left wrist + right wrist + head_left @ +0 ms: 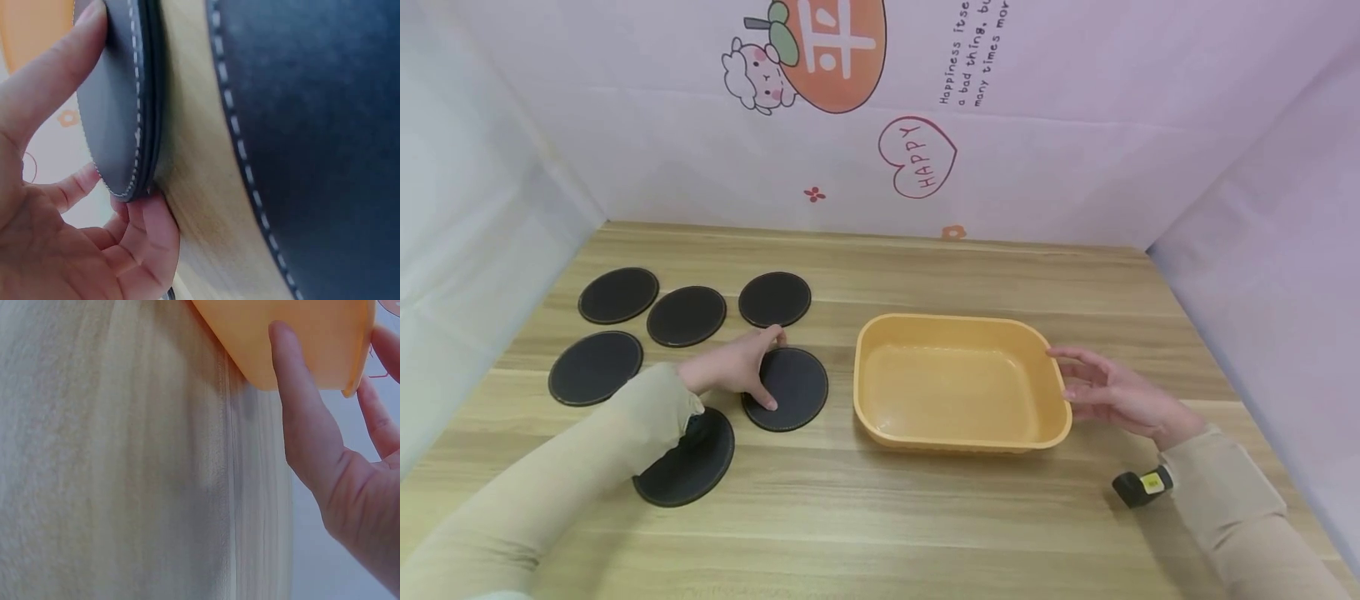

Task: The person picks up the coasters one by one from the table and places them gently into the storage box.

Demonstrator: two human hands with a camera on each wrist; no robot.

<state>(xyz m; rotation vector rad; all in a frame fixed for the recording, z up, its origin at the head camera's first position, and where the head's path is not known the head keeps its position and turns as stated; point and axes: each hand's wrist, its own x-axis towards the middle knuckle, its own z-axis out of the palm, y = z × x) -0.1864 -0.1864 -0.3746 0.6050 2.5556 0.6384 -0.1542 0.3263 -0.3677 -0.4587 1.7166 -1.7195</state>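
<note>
My left hand (737, 364) is at a round black coaster (793, 387) left of the yellow plastic basin (955, 442). In the left wrist view its thumb lies across the coaster's top and the curled fingers meet the stitched edge. That edge (147, 119) looks layered, like more than one coaster stacked. Another black coaster (688, 467), partly hidden under the left sleeve, lies nearer. My right hand (1116, 396) touches the basin's right side with fairly straight fingers. The right wrist view shows its thumb (303, 394) by the outer wall and fingertips near the rim.
More black coasters lie at the back left: one at the far corner (619, 295), one beside it (687, 316), one behind the left hand (775, 298) and one further left (597, 367). White printed cloth (1060, 167) walls the wooden table (880, 533) at the back and sides.
</note>
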